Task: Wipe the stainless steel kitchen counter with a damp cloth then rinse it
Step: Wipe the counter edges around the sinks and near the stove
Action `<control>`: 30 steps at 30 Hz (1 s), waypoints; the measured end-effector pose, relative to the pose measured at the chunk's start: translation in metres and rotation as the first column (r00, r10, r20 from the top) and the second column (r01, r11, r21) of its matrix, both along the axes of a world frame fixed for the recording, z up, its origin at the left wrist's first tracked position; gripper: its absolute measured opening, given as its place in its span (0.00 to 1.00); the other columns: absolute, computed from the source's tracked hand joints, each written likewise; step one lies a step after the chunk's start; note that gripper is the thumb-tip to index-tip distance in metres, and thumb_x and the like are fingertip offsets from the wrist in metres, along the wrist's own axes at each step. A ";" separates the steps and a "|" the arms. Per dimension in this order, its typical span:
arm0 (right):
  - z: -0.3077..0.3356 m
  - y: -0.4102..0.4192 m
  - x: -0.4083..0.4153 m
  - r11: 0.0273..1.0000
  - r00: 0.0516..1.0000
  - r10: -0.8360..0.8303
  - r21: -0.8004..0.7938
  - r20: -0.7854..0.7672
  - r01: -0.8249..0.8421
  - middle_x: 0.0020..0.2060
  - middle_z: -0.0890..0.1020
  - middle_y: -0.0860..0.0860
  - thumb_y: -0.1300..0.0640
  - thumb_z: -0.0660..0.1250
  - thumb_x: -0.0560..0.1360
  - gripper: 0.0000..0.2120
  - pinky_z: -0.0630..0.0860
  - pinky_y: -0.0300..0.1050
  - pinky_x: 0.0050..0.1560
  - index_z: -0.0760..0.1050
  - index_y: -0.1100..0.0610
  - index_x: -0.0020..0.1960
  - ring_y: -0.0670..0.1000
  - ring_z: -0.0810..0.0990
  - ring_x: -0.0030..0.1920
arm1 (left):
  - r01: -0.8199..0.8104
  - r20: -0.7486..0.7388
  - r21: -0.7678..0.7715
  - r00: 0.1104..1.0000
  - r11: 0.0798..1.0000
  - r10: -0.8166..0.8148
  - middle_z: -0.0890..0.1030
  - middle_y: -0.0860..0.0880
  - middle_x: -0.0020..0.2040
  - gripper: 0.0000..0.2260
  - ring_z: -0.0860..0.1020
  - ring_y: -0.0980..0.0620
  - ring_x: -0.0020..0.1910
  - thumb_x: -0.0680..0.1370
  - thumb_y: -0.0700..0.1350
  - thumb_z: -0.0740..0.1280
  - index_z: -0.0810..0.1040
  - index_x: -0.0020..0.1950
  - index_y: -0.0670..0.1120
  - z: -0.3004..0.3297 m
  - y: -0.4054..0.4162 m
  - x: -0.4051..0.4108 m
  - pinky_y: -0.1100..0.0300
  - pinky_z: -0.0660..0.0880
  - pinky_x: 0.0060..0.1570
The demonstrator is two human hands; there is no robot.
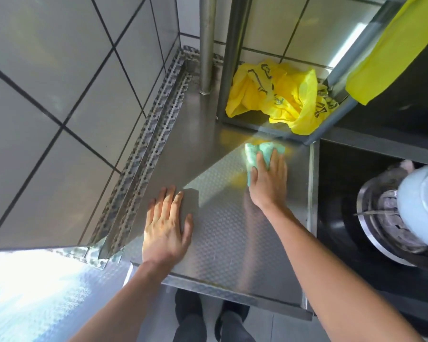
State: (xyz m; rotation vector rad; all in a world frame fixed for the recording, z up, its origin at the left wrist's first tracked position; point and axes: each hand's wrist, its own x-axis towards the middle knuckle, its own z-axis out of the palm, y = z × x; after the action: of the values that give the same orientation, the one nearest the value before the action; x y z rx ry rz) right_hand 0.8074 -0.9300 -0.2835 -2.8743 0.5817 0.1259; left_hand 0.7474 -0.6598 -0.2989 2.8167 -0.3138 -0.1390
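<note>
**Cloth at the counter's far edge**

Nearest to us are our two bare forearms, reaching out over the counter [223, 243], with our dark trousers and shoes [190, 314] showing on the floor under its front edge. We rest our left hand [167, 230] flat on the embossed steel, fingers straight and a little spread, holding nothing. We lay our right hand [269, 180] palm-down on the cloth [260, 151], a pale green one, pressing it onto the counter with fingers stretched forward over it; the cloth bunches out ahead of the fingertips and to the thumb side. The right hand looks slightly blurred.

We see the cloth near the counter's far right corner, just in front of the frame [265, 130] of a steel rack that stands at the back. Inside that frame lies a crumpled yellow bag [277, 95] with dark print, and its colour reflects on the steel beside the cloth. A yellow sheet [386, 53] hangs at the upper right. A round steel post [206, 43] rises from the counter's back corner.

To our left, a tiled wall [59, 95] meets the counter along a perforated metal strip [143, 154]. To our right, beyond the counter's raised edge, we see a dark stove top with a burner [386, 230] and a pale, blurred object [423, 208] partly covering it; we cannot tell what that is. Bright glare covers the steel at the lower left.
</note>
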 end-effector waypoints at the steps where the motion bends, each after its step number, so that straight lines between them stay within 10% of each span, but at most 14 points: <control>1: 0.003 0.023 0.005 0.999 0.999 0.049 0.023 0.016 -0.049 0.80 0.58 0.64 0.48 0.57 0.83 0.26 0.51 0.59 0.80 0.63 0.54 0.79 0.66 0.55 0.80 | 0.002 -0.011 -0.027 1.000 1.000 -0.003 0.57 0.49 0.85 0.27 0.51 0.50 0.85 0.84 0.57 0.55 0.61 0.82 0.47 0.002 0.001 0.000 0.45 0.51 0.83; 5: 0.002 0.102 -0.012 0.934 0.936 0.336 0.090 0.103 -0.345 0.78 0.64 0.64 0.44 0.63 0.79 0.27 0.57 0.62 0.78 0.72 0.54 0.74 0.66 0.59 0.79 | -0.033 -0.082 -0.270 0.997 0.962 0.011 0.65 0.47 0.81 0.26 0.63 0.47 0.81 0.82 0.51 0.60 0.68 0.78 0.41 0.011 0.015 -0.004 0.46 0.61 0.80; 12: -0.012 0.046 -0.140 0.722 0.723 0.690 0.031 0.040 -0.691 0.83 0.51 0.52 0.43 0.52 0.85 0.26 0.50 0.55 0.82 0.57 0.47 0.82 0.54 0.48 0.83 | 0.112 0.005 0.006 0.994 0.994 -0.112 0.56 0.53 0.85 0.27 0.50 0.54 0.85 0.85 0.56 0.55 0.61 0.83 0.49 -0.003 0.075 -0.061 0.56 0.51 0.83; 18: 0.005 -0.045 -0.160 0.974 0.974 0.226 0.009 -0.026 -0.226 0.81 0.58 0.57 0.46 0.51 0.84 0.26 0.62 0.62 0.78 0.61 0.51 0.80 0.58 0.56 0.81 | 0.128 0.023 0.040 0.991 0.991 -0.129 0.56 0.52 0.85 0.27 0.50 0.53 0.85 0.86 0.58 0.52 0.60 0.83 0.49 -0.009 0.075 -0.062 0.53 0.54 0.82; 22: 0.003 0.009 -0.108 0.999 0.999 -0.038 0.016 -0.003 0.038 0.80 0.58 0.63 0.50 0.56 0.84 0.26 0.53 0.62 0.80 0.61 0.56 0.80 0.65 0.54 0.80 | 0.120 0.027 0.033 0.992 0.992 -0.121 0.55 0.53 0.85 0.26 0.50 0.54 0.85 0.86 0.57 0.53 0.60 0.83 0.50 -0.009 0.076 -0.063 0.50 0.58 0.81; 30: 0.006 0.115 -0.117 0.890 0.892 0.451 0.072 0.009 -0.451 0.80 0.61 0.60 0.57 0.63 0.80 0.28 0.63 0.59 0.77 0.64 0.54 0.79 0.63 0.58 0.80 | 0.122 -0.050 -0.044 0.991 0.992 -0.124 0.60 0.51 0.84 0.25 0.54 0.51 0.84 0.85 0.55 0.57 0.64 0.81 0.48 0.005 0.074 -0.060 0.50 0.57 0.82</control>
State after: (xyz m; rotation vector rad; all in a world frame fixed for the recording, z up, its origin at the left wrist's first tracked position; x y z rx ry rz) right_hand 0.6906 -0.8150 -0.2773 -2.8816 -0.1036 0.2219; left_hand 0.6874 -0.5855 -0.2942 2.7474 -0.4733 -0.2311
